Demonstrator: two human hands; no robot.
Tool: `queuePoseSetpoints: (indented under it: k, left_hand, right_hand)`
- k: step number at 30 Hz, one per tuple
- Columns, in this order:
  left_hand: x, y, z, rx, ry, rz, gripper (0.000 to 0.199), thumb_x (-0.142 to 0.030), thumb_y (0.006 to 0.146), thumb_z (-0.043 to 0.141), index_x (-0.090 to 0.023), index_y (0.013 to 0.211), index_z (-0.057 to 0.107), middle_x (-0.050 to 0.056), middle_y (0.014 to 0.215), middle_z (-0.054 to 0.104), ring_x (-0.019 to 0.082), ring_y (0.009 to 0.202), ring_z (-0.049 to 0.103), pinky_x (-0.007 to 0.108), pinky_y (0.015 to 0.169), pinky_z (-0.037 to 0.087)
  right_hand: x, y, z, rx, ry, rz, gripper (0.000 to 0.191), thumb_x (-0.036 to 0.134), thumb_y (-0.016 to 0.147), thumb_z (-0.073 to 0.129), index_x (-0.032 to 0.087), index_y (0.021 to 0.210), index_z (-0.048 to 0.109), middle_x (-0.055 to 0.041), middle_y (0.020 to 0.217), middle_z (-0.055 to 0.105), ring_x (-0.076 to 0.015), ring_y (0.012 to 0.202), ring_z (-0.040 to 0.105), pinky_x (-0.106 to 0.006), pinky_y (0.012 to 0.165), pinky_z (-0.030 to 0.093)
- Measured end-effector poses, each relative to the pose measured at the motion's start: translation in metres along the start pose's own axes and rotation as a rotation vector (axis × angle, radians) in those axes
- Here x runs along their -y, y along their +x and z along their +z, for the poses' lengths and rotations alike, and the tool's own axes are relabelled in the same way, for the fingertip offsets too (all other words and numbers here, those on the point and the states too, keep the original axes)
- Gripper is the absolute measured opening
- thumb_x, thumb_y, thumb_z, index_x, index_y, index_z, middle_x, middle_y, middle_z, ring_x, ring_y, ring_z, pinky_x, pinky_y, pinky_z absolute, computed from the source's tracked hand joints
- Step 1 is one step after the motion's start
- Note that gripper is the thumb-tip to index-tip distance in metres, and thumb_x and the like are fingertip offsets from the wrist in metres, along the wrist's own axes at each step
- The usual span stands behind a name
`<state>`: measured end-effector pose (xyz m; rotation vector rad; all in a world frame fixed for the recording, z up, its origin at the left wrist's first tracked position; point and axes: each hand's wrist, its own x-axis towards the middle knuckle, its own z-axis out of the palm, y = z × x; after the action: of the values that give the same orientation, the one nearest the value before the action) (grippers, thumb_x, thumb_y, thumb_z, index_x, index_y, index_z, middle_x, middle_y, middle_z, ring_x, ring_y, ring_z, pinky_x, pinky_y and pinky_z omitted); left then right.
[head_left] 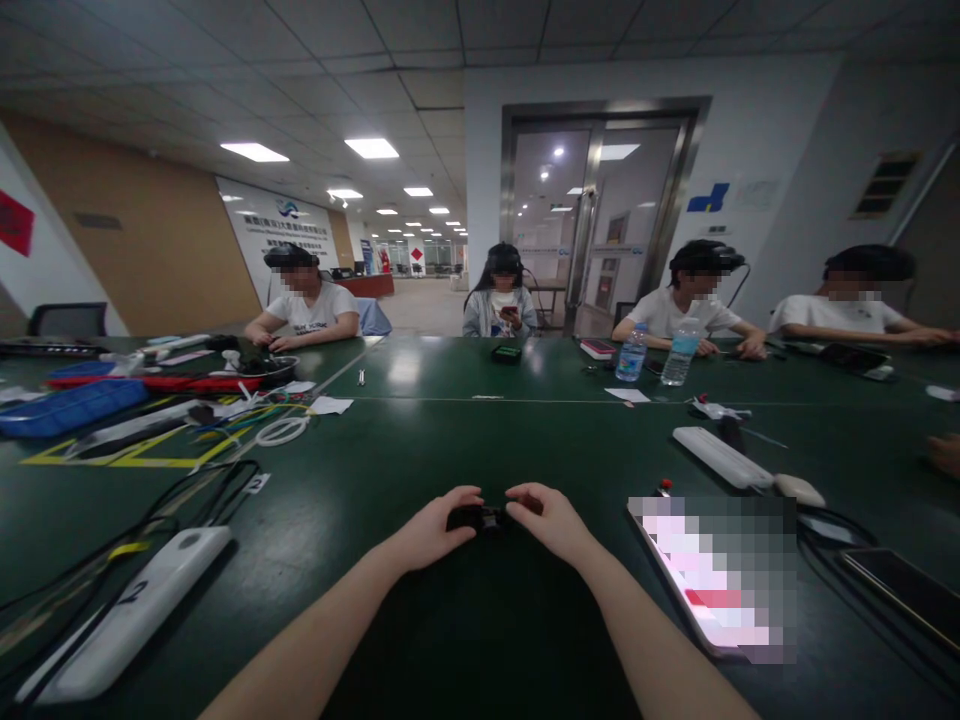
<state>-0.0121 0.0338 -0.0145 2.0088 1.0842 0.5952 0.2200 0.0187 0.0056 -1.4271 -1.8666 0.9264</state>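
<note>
Dark object (489, 517) between left hand (441, 525) and right hand (549, 518), each grip curled, pinching end.

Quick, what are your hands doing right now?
Left hand: closed around a small dark object.
Right hand: fingers curled at its other end; can't tell if holding.

**Dark green, glossy table (420, 440) strewn along both sides**

On the left, a white oblong device marked "2" (142, 605), a coiled white cable (282, 432) and a blue plastic basket (75, 412) are set down near yellow tape lines (142, 463). On the right, a lit phone (694, 590), a dark-screened phone (907, 590) and a long white case (720, 457) are laid. Two clear plastic bottles (631, 358) are stood farther back.
</note>
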Motion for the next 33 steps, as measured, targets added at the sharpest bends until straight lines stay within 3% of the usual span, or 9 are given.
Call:
queuePoseSetpoints:
  k: [4, 15, 18, 20, 22, 24, 27, 33]
  left_hand:
    - [-0.004, -0.001, -0.002, -0.007, -0.008, 0.03, 0.053, -0.025, 0.075, 0.062, -0.024, 0.125, 0.046, 0.006, 0.128, 0.054, 0.02, 0.119, 0.048, 0.039, 0.105, 0.033]
    - [-0.005, 0.0, -0.001, -0.016, -0.026, 0.023, 0.051, -0.024, 0.074, 0.064, -0.024, 0.122, 0.048, 0.006, 0.124, 0.056, 0.02, 0.116, 0.051, 0.04, 0.103, 0.036]
    - [-0.007, -0.001, -0.002, -0.01, -0.044, 0.01, 0.052, -0.022, 0.073, 0.065, -0.024, 0.122, 0.048, 0.006, 0.123, 0.056, 0.02, 0.116, 0.051, 0.04, 0.103, 0.036]
    - [-0.008, -0.001, -0.002, -0.009, -0.058, -0.001, 0.053, -0.021, 0.073, 0.065, -0.024, 0.123, 0.047, 0.006, 0.123, 0.056, 0.02, 0.116, 0.051, 0.04, 0.103, 0.036]
    - [-0.007, -0.001, -0.002, -0.008, -0.065, -0.002, 0.054, -0.022, 0.073, 0.065, -0.023, 0.124, 0.046, 0.007, 0.123, 0.056, 0.02, 0.117, 0.05, 0.041, 0.103, 0.035]
    - [-0.005, 0.0, -0.002, -0.008, -0.068, 0.002, 0.054, -0.023, 0.073, 0.066, -0.022, 0.124, 0.046, 0.008, 0.124, 0.056, 0.021, 0.117, 0.05, 0.042, 0.104, 0.034]
    - [-0.005, 0.0, -0.002, -0.007, -0.063, -0.008, 0.053, -0.024, 0.074, 0.065, -0.022, 0.124, 0.046, 0.008, 0.125, 0.056, 0.02, 0.117, 0.05, 0.042, 0.104, 0.035]
    - [-0.008, -0.001, -0.003, 0.006, -0.039, -0.003, 0.052, -0.024, 0.075, 0.064, -0.022, 0.124, 0.046, 0.007, 0.125, 0.055, 0.019, 0.118, 0.05, 0.039, 0.104, 0.036]
  right_hand:
    - [0.014, -0.007, 0.005, 0.101, -0.074, -0.076, 0.033, 0.035, 0.073, 0.065, 0.024, 0.104, 0.065, -0.0027, 0.102, 0.057, -0.0175, 0.087, 0.054, -0.031, 0.076, 0.044]
    - [0.016, -0.007, 0.017, 0.105, -0.145, -0.14, 0.021, 0.03, 0.073, 0.065, 0.026, 0.093, 0.067, -0.0016, 0.103, 0.056, -0.0196, 0.097, 0.053, -0.034, 0.084, 0.042]
    - [0.011, -0.001, 0.016, -0.022, 0.003, -0.094, 0.018, 0.034, 0.074, 0.062, 0.024, 0.089, 0.066, -0.002, 0.098, 0.058, -0.0181, 0.087, 0.055, -0.033, 0.077, 0.044]
    - [0.001, 0.006, 0.01, -0.198, 0.192, -0.033, 0.025, 0.038, 0.076, 0.059, 0.022, 0.095, 0.064, -0.0031, 0.095, 0.061, -0.0181, 0.085, 0.055, -0.033, 0.076, 0.044]
    - [-0.013, 0.013, 0.004, -0.368, 0.419, 0.08, 0.034, 0.044, 0.074, 0.061, 0.021, 0.1, 0.062, -0.0043, 0.096, 0.062, -0.0193, 0.086, 0.056, -0.033, 0.075, 0.045]
    - [-0.028, 0.018, -0.002, -0.461, 0.578, 0.224, 0.039, 0.046, 0.071, 0.064, 0.022, 0.101, 0.062, -0.0048, 0.098, 0.062, -0.0198, 0.085, 0.057, -0.032, 0.07, 0.047]
    - [-0.045, 0.023, -0.005, -0.446, 0.695, 0.332, 0.039, 0.045, 0.066, 0.069, 0.021, 0.096, 0.063, -0.004, 0.09, 0.062, -0.0172, 0.074, 0.057, -0.03, 0.063, 0.048]
    - [-0.054, 0.026, -0.004, -0.403, 0.736, 0.352, 0.036, 0.042, 0.065, 0.071, 0.022, 0.094, 0.063, -0.0025, 0.085, 0.061, -0.0152, 0.068, 0.056, -0.029, 0.059, 0.05]
